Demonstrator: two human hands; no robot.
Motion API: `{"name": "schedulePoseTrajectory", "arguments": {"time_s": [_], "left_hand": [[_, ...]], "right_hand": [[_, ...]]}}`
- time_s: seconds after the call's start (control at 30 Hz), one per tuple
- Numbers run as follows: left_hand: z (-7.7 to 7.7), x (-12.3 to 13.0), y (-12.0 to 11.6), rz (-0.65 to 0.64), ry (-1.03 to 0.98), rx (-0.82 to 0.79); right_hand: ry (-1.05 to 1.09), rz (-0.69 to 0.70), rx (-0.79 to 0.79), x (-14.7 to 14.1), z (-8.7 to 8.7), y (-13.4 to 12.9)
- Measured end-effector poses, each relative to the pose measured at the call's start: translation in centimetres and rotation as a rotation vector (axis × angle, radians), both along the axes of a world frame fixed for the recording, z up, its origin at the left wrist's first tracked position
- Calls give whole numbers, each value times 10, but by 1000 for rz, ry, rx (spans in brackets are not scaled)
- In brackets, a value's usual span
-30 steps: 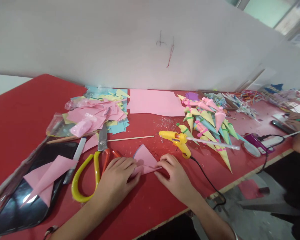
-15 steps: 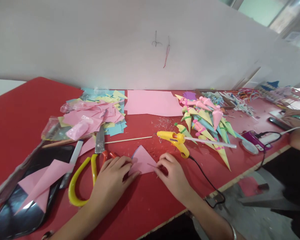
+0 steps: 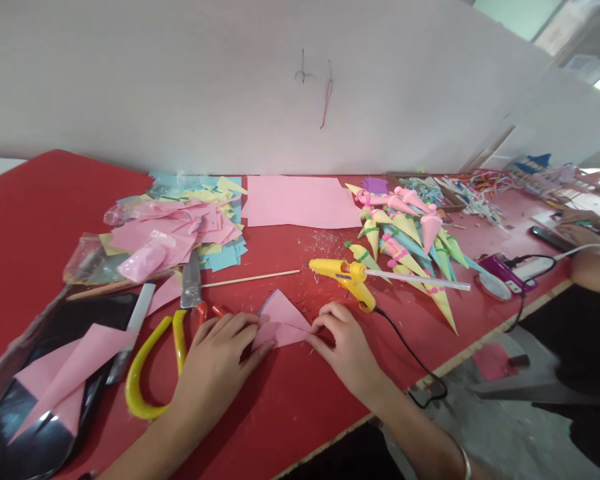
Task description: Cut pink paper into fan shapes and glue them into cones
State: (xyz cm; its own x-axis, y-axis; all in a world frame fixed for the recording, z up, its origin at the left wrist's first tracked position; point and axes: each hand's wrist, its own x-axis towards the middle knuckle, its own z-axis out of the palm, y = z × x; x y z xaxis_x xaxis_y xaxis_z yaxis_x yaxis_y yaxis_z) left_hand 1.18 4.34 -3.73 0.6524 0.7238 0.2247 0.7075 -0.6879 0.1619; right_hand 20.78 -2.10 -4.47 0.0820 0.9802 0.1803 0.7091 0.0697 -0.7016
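A small pink paper piece [image 3: 281,321] lies on the red table [image 3: 280,400], pointed at the top, with a folded edge across its lower part. My left hand [image 3: 230,347] pinches its left corner between thumb and fingers. At the right corner, my right hand [image 3: 337,343] holds the paper between thumb and forefinger. A yellow glue gun [image 3: 347,277] with a clear glue stick lies just beyond my right hand. Beside my left wrist are yellow-handled pliers [image 3: 140,373], partly behind the hand and forearm.
Pink, yellow and blue paper pieces [image 3: 180,227] pile up at the left. A large pink sheet [image 3: 300,201] lies near the wall. Decorated paper cones [image 3: 405,230] are heaped right. A black tray [image 3: 65,393] holds folded pink paper. Another person's hand [image 3: 577,230] is far right.
The fold across the lower part of the pink paper stands out more, its right end between my right fingers. The view has shifted slightly. Both hands keep their grip.
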Motion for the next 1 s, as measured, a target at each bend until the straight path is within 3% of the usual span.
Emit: {"name": "schedulePoseTrajectory", "arguments": {"time_s": [0.57,0.8,1.0], "left_hand": [[0,0,1,-2,-19,-46],[1,1,-2,9,-56,-75],[4,2,-5,20,-27,-115]], "right_hand": [[65,16,22,3,6,-5],[-106,31,-21,-10,8,-3],[-110,21,-46,-10,7,-1]]}}
